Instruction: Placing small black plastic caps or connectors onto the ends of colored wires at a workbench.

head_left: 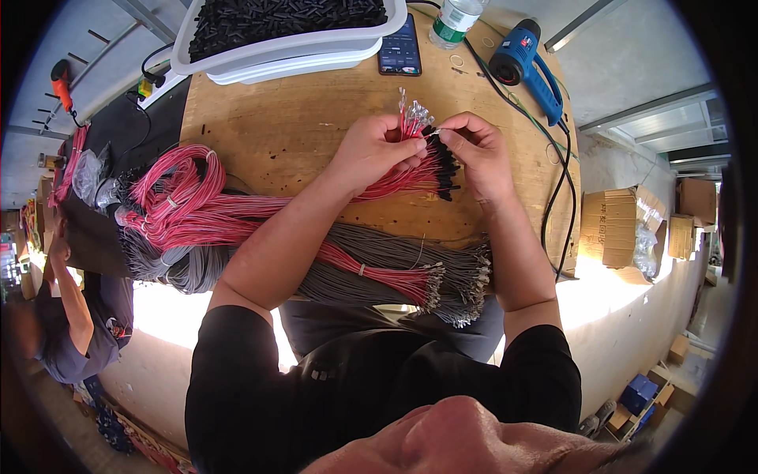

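My left hand (375, 150) grips a bundle of red wires (395, 180) near their ends, where small metal terminals (412, 110) stick up. My right hand (478, 150) pinches one wire end at the top of that bundle, fingertips touching the left hand's. Some of the held wires carry short black sleeves (444, 172) that fan out below my right hand. The bundle trails left across the wooden tabletop (276, 134) into a big coil of red wires (178, 201).
Grey wire bundles (442, 272) with a red bundle lie along the near table edge. A white tray of black tubes (284, 24), a phone (399, 47), a bottle (454, 20) and a blue heat gun (525, 59) sit at the back. Another person (75, 316) stands at left.
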A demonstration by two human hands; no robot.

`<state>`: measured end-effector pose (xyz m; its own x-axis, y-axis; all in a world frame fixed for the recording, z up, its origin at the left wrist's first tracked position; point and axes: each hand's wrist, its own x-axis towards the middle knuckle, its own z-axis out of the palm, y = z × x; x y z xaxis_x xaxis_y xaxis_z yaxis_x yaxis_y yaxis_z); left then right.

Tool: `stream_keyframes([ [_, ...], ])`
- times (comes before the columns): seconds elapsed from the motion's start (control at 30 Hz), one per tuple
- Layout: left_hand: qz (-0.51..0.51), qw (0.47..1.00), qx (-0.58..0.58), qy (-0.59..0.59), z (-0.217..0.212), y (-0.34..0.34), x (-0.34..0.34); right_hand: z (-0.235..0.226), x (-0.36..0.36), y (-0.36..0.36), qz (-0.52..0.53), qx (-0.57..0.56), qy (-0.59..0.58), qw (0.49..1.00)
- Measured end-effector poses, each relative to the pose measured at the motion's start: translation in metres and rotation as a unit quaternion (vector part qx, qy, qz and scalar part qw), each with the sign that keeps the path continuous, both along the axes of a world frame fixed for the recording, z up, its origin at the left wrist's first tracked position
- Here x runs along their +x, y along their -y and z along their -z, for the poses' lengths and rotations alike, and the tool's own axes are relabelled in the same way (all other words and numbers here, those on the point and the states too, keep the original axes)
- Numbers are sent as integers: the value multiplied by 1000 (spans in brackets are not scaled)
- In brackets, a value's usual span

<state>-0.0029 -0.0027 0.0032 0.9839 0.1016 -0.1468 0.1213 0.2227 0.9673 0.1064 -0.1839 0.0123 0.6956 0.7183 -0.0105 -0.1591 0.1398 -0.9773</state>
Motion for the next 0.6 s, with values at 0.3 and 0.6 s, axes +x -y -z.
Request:
stream_keyframes([
  [0.3,-19,999,-31,11,1,1,0,-5,-5,-1,0,-13,3,1000],
  [0.6,-9,999,-16,35,6,-1,1,-4,-5,-2,-15,-17,-14,1000],
])
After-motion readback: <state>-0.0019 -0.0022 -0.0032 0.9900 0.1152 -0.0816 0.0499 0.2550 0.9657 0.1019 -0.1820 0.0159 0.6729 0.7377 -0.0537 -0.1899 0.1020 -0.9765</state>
